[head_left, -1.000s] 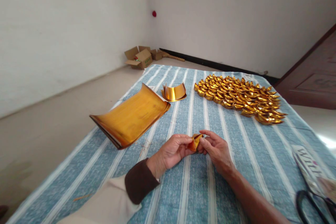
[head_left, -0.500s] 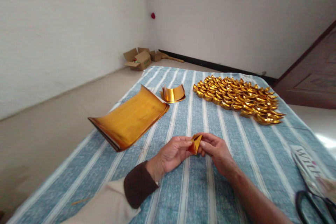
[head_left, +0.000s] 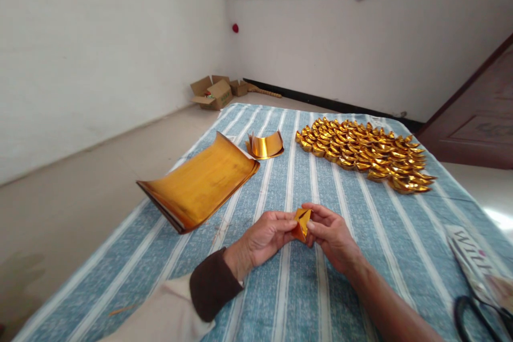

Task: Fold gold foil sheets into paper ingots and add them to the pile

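Between my two hands is a small piece of folded gold paper, with creased flaps and a dark slit at its top. My left hand pinches its left side between thumb and fingers. On the right side, my right hand grips it, thumb in front and fingers behind. A stack of large gold paper sheets with curled ends lies to the left. Beyond it sits a smaller stack of curved gold paper. Many folded gold paper ingots stand in tight rows at the far right.
A blue and white striped cloth covers the table. Scissors with black handles lie at the right edge, beside a printed packet. An open cardboard box stands on the floor beyond the table.
The folded gold paper has turned slightly in my fingers, and its upper slit faces me more. Both hands keep their hold. The view has tilted a little.
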`<act>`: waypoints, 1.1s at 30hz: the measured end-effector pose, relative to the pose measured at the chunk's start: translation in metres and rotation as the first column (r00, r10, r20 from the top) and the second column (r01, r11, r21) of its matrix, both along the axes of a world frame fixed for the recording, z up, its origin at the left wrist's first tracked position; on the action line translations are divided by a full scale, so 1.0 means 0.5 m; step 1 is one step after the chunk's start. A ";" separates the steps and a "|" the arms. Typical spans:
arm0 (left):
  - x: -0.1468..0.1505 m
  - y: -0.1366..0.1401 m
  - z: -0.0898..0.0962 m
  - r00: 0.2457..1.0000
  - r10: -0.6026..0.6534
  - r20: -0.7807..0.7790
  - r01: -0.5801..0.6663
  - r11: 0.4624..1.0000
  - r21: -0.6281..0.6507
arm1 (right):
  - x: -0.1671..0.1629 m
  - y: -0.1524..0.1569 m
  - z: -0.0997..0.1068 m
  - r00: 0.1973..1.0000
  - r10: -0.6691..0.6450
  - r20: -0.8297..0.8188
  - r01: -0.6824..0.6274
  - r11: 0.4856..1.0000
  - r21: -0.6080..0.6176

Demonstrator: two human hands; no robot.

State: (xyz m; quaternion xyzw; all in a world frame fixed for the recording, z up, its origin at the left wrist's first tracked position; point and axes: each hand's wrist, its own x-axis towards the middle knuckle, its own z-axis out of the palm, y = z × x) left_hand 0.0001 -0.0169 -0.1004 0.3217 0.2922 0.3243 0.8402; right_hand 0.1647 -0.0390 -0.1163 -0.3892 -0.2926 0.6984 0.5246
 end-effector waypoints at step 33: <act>0.002 -0.004 -0.008 0.999 0.046 -0.014 -0.047 0.995 -0.092 | -0.003 0.001 0.002 0.991 -0.044 -0.125 0.040 0.999 -0.031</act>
